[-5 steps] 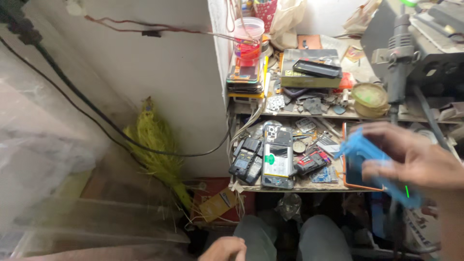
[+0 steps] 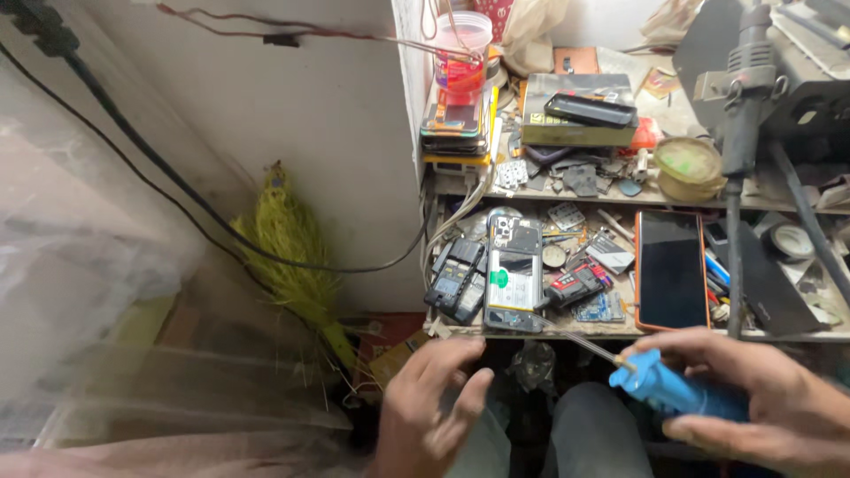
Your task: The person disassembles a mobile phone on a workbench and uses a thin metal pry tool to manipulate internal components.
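Observation:
My right hand (image 2: 761, 403) grips a blue-handled tool (image 2: 668, 389) whose thin metal tip points up-left toward the bench edge. My left hand (image 2: 434, 407) hovers below the bench with fingers spread and holds nothing. Just above both hands, an opened phone with its back off (image 2: 513, 274) lies on the lower shelf among several dark phone bodies (image 2: 458, 279). A smartphone with an orange frame and dark screen (image 2: 670, 270) lies to the right of them.
A cluttered workbench (image 2: 611, 329) carries loose parts, a stack of phones (image 2: 456, 119), a plastic cup (image 2: 462, 44) and a round tin (image 2: 688, 165). A yellow broom (image 2: 292, 248) leans on the white wall. Black cable (image 2: 133, 146) runs across it.
My right hand has dropped lower with the blue tool. My left hand has risen from the bottom edge and opened. The orange-framed phone, hidden behind the hand before, now shows.

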